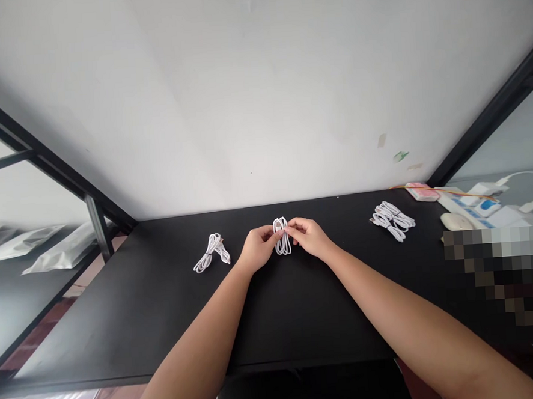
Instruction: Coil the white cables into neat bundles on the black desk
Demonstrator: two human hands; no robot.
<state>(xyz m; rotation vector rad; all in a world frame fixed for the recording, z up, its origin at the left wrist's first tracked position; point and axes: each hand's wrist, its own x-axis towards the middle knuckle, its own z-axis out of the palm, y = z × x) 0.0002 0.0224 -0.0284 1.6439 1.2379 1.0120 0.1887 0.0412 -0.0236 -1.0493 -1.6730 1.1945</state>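
Observation:
Between my hands is a coiled white cable, held upright just above the black table. My left hand pinches it from the left, thumb and fingers closed at its middle. From the right, the fingertips of my right hand are closed on the same coil near its upper part. Any tie around the middle is hidden by the fingertips. To the left lies another bundled white cable, bound with a dark tie. Farther right rest more bundled white cables, lying together.
The black table meets a white wall at the back. At the right are a power strip with plugs, a pink-and-white box and a white rounded object. Plastic-wrapped packages lie on the left shelf.

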